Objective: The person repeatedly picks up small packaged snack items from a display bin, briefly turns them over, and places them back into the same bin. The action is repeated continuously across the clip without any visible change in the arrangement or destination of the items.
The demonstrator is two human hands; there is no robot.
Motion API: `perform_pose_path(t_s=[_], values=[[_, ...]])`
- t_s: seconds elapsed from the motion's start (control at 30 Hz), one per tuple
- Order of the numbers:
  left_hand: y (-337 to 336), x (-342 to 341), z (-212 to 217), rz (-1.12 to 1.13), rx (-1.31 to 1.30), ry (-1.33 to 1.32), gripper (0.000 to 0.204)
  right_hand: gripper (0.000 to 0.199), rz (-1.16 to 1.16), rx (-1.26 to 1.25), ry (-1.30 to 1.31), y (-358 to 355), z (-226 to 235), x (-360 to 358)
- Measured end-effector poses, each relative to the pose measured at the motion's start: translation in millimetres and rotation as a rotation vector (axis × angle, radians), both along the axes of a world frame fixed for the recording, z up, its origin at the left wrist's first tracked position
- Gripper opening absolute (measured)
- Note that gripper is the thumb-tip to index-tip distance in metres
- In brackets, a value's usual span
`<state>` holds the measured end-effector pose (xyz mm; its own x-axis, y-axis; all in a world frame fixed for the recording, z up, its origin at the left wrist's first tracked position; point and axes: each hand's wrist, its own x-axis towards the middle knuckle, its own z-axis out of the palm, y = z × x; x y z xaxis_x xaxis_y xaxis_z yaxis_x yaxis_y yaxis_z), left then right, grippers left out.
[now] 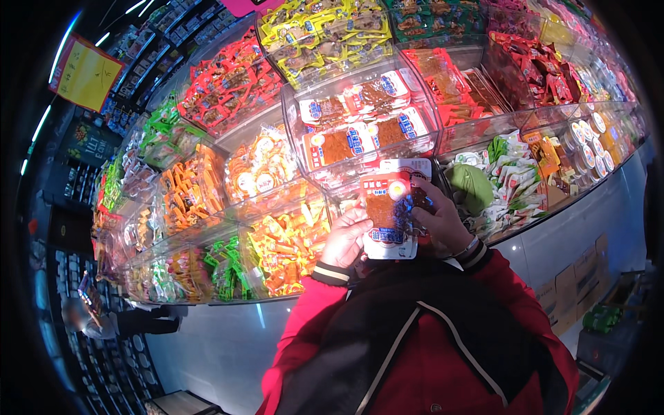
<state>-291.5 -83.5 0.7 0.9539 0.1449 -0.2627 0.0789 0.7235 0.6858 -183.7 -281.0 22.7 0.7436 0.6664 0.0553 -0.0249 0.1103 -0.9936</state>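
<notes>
Hands hold a small stack of flat snack packets [389,211], white and blue with a brown window, raised in front of the tiered clear bins [360,138] of a shop display. Left hand [346,238] grips the lower left edge, fingers [361,216] curled onto the packet face; right hand [443,221] clamps the right side, thumb over the front. Both grasps look firm, though how many packets are in the stack is hard to tell at this angle. Step in hand reads as stocking or sorting: packets are up, not yet laid down. Matching packets [360,135] fill the bin just above. Next move probably calls for lifting the stack over that bin's front wall and setting it flat without knocking neighbours. Red sleeves [484,277] rise from the lower edge.
</notes>
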Motion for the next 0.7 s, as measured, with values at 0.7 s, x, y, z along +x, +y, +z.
perform_pose_path(t_s=[0.7], values=[[-11,75,123,-0.823,1.691,-0.880,0.017,0.038,0.592,0.018,0.259,11,-7,50]])
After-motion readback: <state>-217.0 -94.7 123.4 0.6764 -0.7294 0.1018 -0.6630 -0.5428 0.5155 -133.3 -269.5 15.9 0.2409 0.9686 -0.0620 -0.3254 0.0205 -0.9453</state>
